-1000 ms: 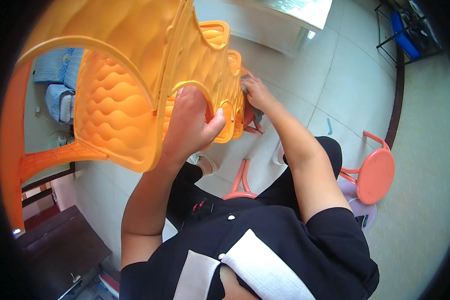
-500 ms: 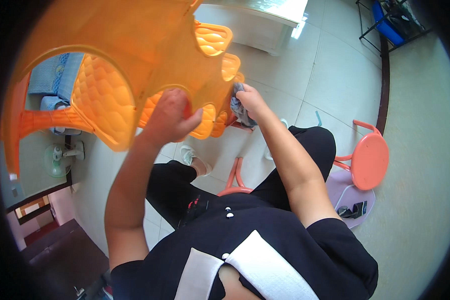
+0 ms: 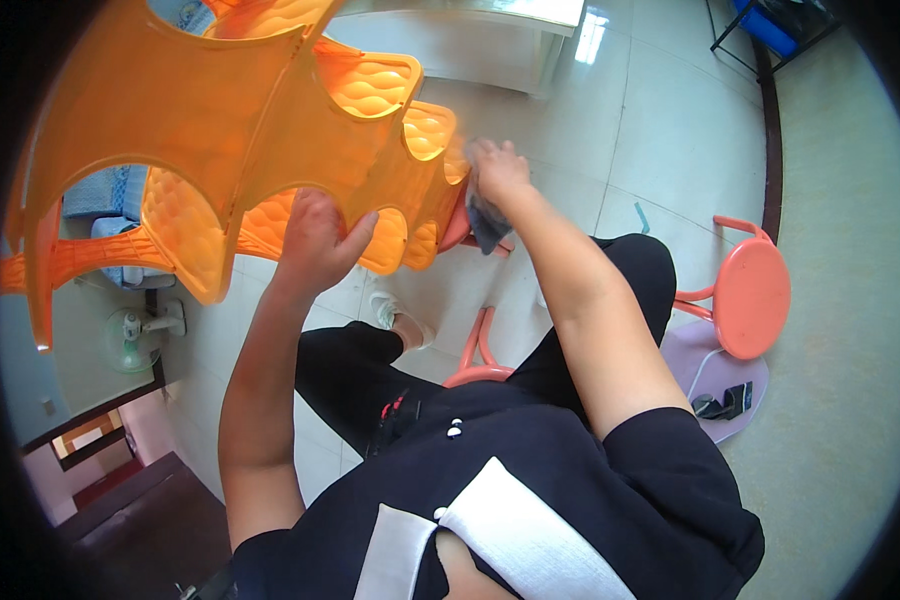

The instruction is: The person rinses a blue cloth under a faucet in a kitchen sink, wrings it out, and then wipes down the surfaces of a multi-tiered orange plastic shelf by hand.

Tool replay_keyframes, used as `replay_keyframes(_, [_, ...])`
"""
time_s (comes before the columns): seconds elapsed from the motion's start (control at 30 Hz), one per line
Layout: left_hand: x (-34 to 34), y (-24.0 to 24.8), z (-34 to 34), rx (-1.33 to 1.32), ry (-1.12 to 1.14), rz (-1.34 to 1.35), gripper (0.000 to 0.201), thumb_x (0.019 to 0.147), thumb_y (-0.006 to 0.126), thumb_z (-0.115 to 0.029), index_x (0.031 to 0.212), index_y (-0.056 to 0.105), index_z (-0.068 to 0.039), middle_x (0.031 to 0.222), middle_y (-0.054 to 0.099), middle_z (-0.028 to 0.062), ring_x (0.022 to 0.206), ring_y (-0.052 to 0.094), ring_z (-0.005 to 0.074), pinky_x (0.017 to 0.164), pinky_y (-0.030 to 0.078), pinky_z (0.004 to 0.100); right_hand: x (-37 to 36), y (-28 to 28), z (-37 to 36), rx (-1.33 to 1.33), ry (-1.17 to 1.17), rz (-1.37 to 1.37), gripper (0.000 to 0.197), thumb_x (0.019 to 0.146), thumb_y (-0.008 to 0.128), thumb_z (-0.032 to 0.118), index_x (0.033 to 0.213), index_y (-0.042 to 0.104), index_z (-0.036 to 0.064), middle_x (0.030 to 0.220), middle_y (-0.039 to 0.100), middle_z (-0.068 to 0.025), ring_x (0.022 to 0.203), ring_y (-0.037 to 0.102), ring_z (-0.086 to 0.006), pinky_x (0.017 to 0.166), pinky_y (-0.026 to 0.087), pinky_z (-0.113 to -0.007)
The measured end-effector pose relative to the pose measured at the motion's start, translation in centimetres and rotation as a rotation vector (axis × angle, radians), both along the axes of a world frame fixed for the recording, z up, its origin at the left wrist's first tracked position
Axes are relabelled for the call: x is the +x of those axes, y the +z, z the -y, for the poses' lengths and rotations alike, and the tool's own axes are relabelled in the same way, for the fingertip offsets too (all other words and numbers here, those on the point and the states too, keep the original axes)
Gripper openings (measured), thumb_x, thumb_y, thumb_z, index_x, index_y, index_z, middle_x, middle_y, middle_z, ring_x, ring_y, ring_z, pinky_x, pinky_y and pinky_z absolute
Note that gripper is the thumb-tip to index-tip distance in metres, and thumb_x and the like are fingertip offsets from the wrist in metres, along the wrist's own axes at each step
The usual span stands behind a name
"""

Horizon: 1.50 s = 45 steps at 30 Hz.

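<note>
A tall orange plastic rack [image 3: 135, 125], with curved cut-outs in its side panel and several quilted tiers, stands tilted across the upper left. My left hand [image 3: 315, 240] grips the panel's edge at a cut-out; its thumb points out to the right and its fingers are partly hidden. In my right hand [image 3: 502, 175], slightly blurred, is a grey cloth [image 3: 487, 222] that hangs from the fingers just right of the rack's far end. Behind the cloth, a red round seat [image 3: 456, 228] shows in part by the rack.
Right of my knee is a coral round stool [image 3: 752, 298], with a lilac plastic tub [image 3: 675, 350] below it holding a dark object. A white table [image 3: 450, 45] stands ahead. At left are a fan [image 3: 130, 338] and a dark brown surface [image 3: 155, 535]. Coral stool legs [image 3: 477, 345] show between my knees.
My right hand has shifted slightly up, its fingers spreading more, and the cloth hangs lower. The rack and my left hand appear a little further left as the view shifts.
</note>
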<state>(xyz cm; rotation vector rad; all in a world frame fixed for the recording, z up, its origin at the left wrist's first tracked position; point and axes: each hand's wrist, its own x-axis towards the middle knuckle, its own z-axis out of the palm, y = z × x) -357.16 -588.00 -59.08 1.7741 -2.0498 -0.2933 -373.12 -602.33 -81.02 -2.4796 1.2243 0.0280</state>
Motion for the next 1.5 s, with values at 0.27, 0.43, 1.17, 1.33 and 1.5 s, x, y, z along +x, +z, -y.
replay_keyframes(0.27, [-0.5,0.1,0.2,0.051,0.009,-0.088,0.02,0.075,0.059,-0.013,0.09,0.063,0.0,0.085,0.061,0.0163,0.086,0.051,0.0345,0.078,0.037,0.0419,0.1,-0.1,-2.9,0.226,-0.104,0.159,0.043,0.08,0.049,0.012,0.123,0.049,0.0167,0.134,0.042,0.003,0.109,0.051,-0.0259,0.087,0.046,-0.042])
replay_keyframes(0.43, [0.2,-0.5,0.0,-0.003,0.002,0.001,0.021,0.075,0.059,-0.013,0.092,0.062,-0.001,0.091,0.059,0.0167,0.09,0.05,0.0341,0.08,0.037,0.0417,0.9,0.7,-1.9,0.805,-0.22,0.673,0.031,0.077,0.044,0.006,0.104,0.06,0.0076,0.107,0.059,-0.0102,0.099,0.056,-0.0246,0.084,0.044,-0.034])
replay_keyframes(1.17, [0.2,-0.5,0.0,0.009,-0.019,-0.069,0.018,0.073,0.06,-0.012,0.088,0.063,-0.002,0.078,0.058,0.0154,0.081,0.05,0.0328,0.076,0.037,0.0404,-0.3,0.9,-2.0,0.186,0.101,0.141,0.038,0.08,0.048,0.008,0.116,0.055,0.0173,0.122,0.052,-0.0015,0.104,0.055,-0.0285,0.086,0.046,-0.04])
replay_keyframes(1.33, [0.9,-1.0,-0.5,-0.014,0.043,-0.029,0.015,0.072,0.061,-0.012,0.072,0.056,0.002,0.071,0.052,0.0154,0.077,0.048,0.0329,0.073,0.037,0.04,-0.4,1.5,2.9,0.112,-0.248,-0.107,0.027,0.084,0.047,0.015,0.107,0.06,0.0087,0.119,0.055,-0.0111,0.104,0.057,-0.0292,0.085,0.047,-0.042])
replay_keyframes(1.5, [0.1,-1.0,0.8,-0.077,0.011,-0.022,0.021,0.072,0.062,-0.013,0.064,0.05,0.002,0.068,0.048,0.0142,0.078,0.046,0.0319,0.072,0.038,0.0406,-5.4,-2.5,9.0,0.386,-0.712,0.781,0.022,0.079,0.053,0.02,0.09,0.06,0.0018,0.088,0.065,-0.0169,0.074,0.062,-0.0282,0.068,0.049,-0.036])
